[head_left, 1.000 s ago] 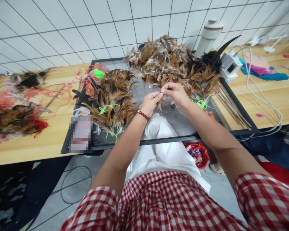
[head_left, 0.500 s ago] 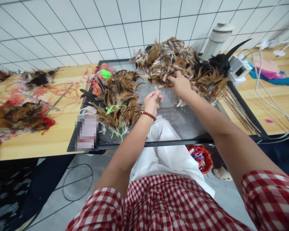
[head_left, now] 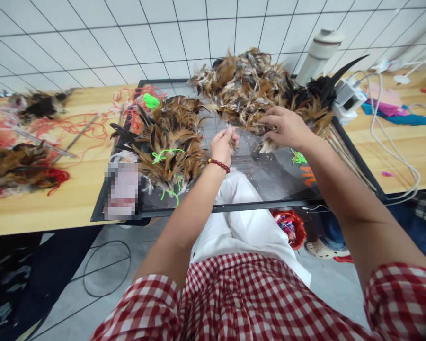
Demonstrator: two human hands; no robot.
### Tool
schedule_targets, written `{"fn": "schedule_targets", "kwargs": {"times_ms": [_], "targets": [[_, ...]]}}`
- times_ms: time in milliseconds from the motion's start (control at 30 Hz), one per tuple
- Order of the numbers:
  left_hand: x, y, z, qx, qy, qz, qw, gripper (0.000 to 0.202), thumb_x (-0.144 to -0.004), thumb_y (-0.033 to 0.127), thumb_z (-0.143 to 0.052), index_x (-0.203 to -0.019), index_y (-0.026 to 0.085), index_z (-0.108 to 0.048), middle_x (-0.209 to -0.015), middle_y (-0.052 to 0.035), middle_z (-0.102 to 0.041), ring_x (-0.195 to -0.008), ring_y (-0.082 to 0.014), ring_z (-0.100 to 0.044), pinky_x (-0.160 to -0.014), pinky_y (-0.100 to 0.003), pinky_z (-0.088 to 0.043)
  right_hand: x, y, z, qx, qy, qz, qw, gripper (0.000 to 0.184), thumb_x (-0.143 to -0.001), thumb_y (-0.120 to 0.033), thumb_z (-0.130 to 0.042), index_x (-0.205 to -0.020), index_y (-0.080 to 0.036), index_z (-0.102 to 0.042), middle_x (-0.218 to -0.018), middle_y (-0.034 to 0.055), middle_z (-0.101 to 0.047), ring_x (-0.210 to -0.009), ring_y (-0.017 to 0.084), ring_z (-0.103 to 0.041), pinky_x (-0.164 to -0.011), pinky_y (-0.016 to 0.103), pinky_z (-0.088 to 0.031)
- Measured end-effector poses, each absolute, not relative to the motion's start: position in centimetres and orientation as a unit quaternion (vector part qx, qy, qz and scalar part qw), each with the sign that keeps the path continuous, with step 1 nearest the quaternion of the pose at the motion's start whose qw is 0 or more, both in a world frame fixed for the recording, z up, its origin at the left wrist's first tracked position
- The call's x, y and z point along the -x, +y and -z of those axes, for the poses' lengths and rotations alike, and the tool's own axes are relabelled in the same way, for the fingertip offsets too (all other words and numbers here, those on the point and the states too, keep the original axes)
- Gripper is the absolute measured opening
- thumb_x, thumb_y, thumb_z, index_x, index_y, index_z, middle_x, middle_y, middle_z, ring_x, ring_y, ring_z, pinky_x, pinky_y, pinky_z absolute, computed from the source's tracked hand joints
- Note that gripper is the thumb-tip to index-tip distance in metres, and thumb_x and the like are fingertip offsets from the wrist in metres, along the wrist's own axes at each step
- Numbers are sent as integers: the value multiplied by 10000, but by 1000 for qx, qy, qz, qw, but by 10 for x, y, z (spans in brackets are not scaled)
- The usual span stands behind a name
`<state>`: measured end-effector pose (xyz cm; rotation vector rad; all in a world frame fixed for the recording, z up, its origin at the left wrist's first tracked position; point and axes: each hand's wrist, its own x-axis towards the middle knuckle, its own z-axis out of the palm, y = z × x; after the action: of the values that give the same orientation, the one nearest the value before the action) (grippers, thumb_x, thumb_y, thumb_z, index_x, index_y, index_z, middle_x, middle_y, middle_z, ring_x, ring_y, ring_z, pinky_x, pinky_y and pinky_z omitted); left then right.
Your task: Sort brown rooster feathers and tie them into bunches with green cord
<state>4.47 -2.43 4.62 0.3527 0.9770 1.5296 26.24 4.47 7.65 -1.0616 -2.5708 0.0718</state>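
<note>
left hand (head_left: 221,147) is pinching a small feather tuft (head_left: 234,145) just behind the front edge of the bench (head_left: 83,189); right hand (head_left: 289,127) is spreading its fingers loosely at the near side of the feather pile (head_left: 241,90), which is lying along the back edge. feathers are probably weighing almost nothing and bending softly; their stiffer quill ends are likely offering the best hold.

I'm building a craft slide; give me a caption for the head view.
Left hand pinching a feather tuft, right hand at the feather pile.
</note>
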Motion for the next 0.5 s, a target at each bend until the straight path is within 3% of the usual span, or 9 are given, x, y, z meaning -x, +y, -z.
{"fn": "schedule_targets", "kwargs": {"times_ms": [100,167,267,367,500], "targets": [[-44,-24,-46,-149,420,-661,604,230,-865,315,-856,-823,178,-675,-572,72,-595,-574,-49,-623,-644,-173,-511,-284,36,-77,338,-934,-43,106,343,-881,-199,-657,-1161,-245,-847,-1139,113,-769,-1102,305,-699,-956,440,-537],[-45,-23,-46,-152,420,-660,605,223,-871,324,-852,-844,181,-683,-570,71,-596,-571,-50,-624,-639,-172,-517,-288,32,-70,327,-941,-44,74,376,-871,-191,-638,-1181,-251,-843,-1091,111,-764,-1051,294,-696,-927,424,-540],[-45,-24,-48,-156,418,-660,605,210,-899,312,-826,-846,177,-675,-559,71,-592,-561,-45,-614,-628,-163,-515,-277,32,-57,370,-924,-29,86,320,-896,-230,-616,-1106,-193,-855,-1069,147,-755,-999,300,-686,-882,424,-528],[-46,-26,-51,-153,417,-663,603,197,-946,240,-764,-799,173,-650,-546,69,-589,-554,-41,-608,-619,-157,-502,-254,37,-49,426,-885,-44,183,233,-904,-269,-637,-929,-188,-855,-1018,138,-768,-960,292,-683,-863,419,-507],[-46,-30,-54,-167,411,-659,607,194,-923,198,-782,-771,162,-667,-550,65,-595,-542,-44,-596,-627,-174,-493,-224,37,-44,464,-776,-202,376,113,-838,-266,-725,-796,-205,-811,-826,49,-758,-785,220,-649,-771,362,-487]]}}
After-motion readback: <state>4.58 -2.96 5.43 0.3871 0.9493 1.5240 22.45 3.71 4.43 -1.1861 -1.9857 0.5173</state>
